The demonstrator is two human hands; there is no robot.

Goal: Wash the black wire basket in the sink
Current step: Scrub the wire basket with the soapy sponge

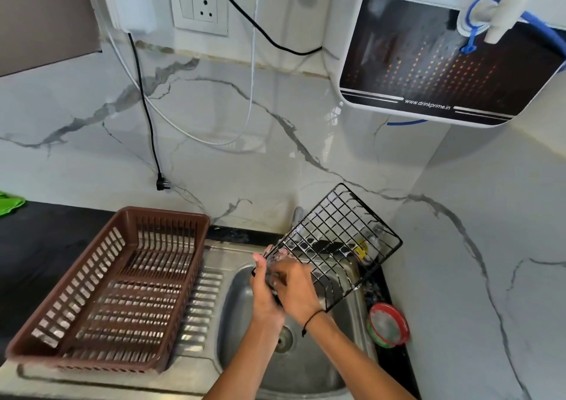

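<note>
Hands meet at the black wire basket [337,243], which we tilt over the sink [245,292] so suds drain. Left hand [265,292] fingers clamp its lower corner; right hand [295,286] fingers curl around the wire, seemingly scrubbing.

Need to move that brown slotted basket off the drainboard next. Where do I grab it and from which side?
Grip the brown slotted basket by the rim of its near right long wall, coming in from the sink side. It sits upright and open-topped, its rim exposed, and that edge lies closest to both hands, now busy on the black wire basket.
</note>
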